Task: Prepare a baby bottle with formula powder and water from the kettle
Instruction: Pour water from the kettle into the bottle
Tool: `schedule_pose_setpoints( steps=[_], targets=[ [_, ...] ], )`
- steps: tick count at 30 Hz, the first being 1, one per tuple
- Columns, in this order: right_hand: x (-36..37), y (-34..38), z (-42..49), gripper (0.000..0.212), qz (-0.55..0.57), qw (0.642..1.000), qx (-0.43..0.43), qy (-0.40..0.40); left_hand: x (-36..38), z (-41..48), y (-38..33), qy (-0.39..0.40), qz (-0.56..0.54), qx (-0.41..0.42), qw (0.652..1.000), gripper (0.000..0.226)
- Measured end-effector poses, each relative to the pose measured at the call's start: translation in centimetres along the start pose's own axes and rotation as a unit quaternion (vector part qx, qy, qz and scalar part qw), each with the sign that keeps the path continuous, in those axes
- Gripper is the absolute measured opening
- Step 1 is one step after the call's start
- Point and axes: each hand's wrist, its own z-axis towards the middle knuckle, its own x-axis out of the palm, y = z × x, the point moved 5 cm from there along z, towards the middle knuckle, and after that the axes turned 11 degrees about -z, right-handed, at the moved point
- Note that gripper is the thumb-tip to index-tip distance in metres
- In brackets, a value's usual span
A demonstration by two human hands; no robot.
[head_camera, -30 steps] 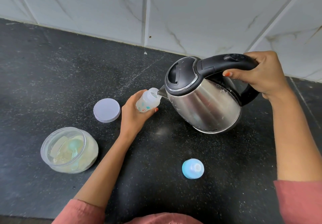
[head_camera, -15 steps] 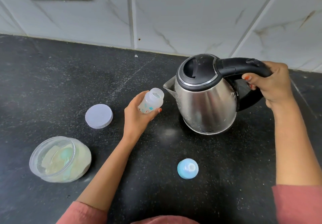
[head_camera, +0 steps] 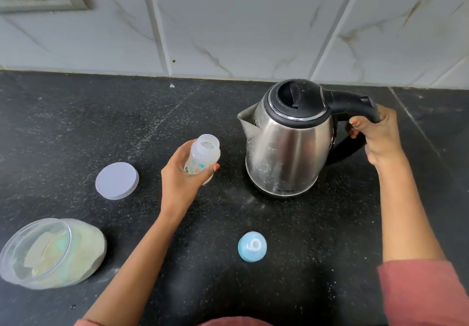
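While the right hand (head_camera: 378, 138) grasps the steel kettle's (head_camera: 286, 145) black handle, the left hand (head_camera: 182, 178) clasps a translucent uncapped bottle (head_camera: 203, 157), its blue domed cap (head_camera: 252, 250) lying at lower centre on speckled black stone.

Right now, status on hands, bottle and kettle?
Left hand grips uncapped bottle. Right hand holds upright kettle by handle. Blue cap lies apart on counter, nothing obstructing.

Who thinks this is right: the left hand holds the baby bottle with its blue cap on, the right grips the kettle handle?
No: the head view shows the baby bottle uncapped in the left hand; the blue cap lies on the counter. The right hand grips the kettle handle.
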Motion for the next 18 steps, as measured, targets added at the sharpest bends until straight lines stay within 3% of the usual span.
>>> schedule_pose_setpoints(
  steps=[6,11,18],
  targets=[
    [-1.0,-1.5,-0.3,0.021,0.009,1.000,0.006,-0.007,0.7,-0.3,-0.1,0.005,0.003,-0.006,1.000,0.055],
    [-1.7,-2.9,-0.6,0.043,0.014,0.999,0.033,0.010,1.3,-0.4,-0.1,0.012,0.008,-0.007,1.000,0.055],
    [-2.4,-3.8,-0.7,0.048,0.000,0.999,0.050,0.010,1.7,-0.8,-0.3,0.017,0.000,-0.007,1.000,0.055]
  ],
)
